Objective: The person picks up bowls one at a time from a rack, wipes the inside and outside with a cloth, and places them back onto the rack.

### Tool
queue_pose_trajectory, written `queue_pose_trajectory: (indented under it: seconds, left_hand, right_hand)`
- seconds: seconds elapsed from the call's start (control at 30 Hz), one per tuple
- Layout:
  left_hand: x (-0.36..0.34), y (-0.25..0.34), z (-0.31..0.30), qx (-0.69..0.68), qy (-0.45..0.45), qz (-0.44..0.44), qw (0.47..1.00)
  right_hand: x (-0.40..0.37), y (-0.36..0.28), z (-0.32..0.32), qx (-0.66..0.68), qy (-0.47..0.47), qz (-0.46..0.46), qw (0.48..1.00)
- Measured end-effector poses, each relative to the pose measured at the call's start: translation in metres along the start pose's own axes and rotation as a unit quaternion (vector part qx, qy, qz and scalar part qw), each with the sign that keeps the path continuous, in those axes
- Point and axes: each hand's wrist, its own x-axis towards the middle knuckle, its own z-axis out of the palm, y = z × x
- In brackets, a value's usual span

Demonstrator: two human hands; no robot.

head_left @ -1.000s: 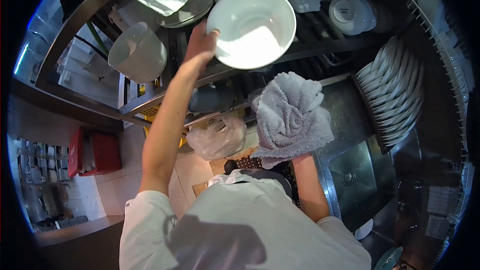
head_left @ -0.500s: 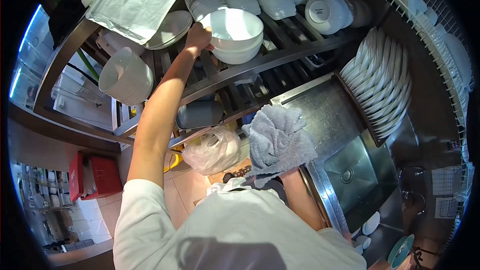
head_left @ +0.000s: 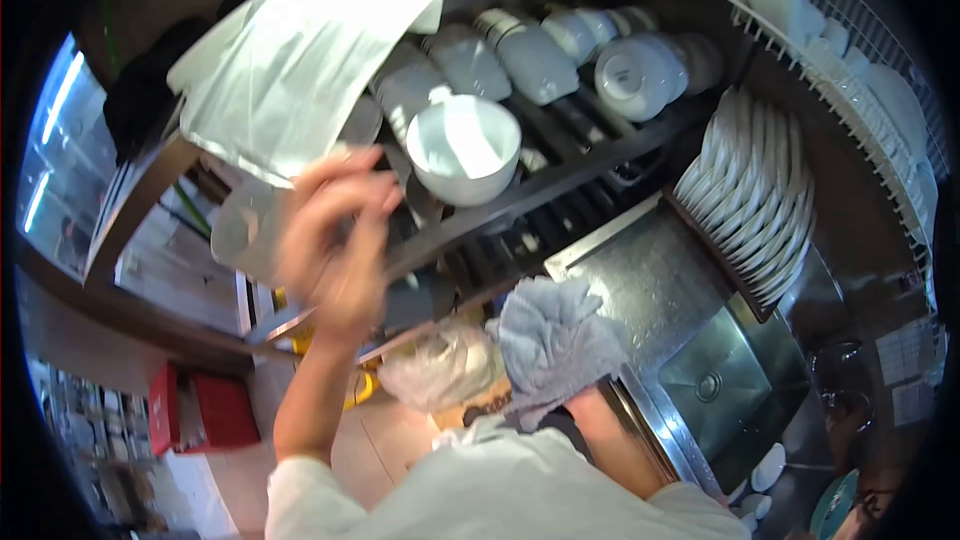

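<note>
My left hand (head_left: 340, 230) is raised in front of the shelf, blurred by motion, with its fingers apart and curved and nothing held. To its right a white bowl (head_left: 465, 155) stands near the front edge of the slatted metal shelf (head_left: 480, 215), apart from the hand. A grey-blue towel (head_left: 555, 345) drapes over my right hand, whose fingers are hidden beneath it; only the forearm shows below. Behind my left hand is a stack of clear containers (head_left: 240, 230), partly covered by it.
Stacked white dishes (head_left: 530, 55) line the back of the shelf, beside a white sheet (head_left: 290, 70). At the right are a rack of plates (head_left: 755, 200), a steel sink (head_left: 715, 380) and a wire rack (head_left: 850, 80). A plastic bag (head_left: 440, 370) and red bin (head_left: 215, 410) sit below.
My left hand has let go of the white bowl and drawn back toward me, its fingers opening. The camera view has shifted, so the shelf and towel appear lower.
</note>
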Motion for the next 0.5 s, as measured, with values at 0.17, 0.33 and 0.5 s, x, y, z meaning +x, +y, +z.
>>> queue_pose_trajectory:
  seconds: [0.17,0.33,0.5]
  left_hand:
    - [0.101,0.130,-0.099,-0.094,0.231,0.417,0.874]
    - [0.098,0.151,-0.099,-0.065,0.119,0.425,0.895]
    - [0.090,0.155,-0.104,-0.061,0.101,0.405,0.907]
  right_hand:
    - [0.009,-0.008,0.009,-0.097,-0.027,0.004,0.995]
    - [0.008,0.004,0.024,-0.136,0.005,-0.020,0.991]
    - [0.014,-0.003,0.033,-0.137,-0.014,-0.021,0.990]
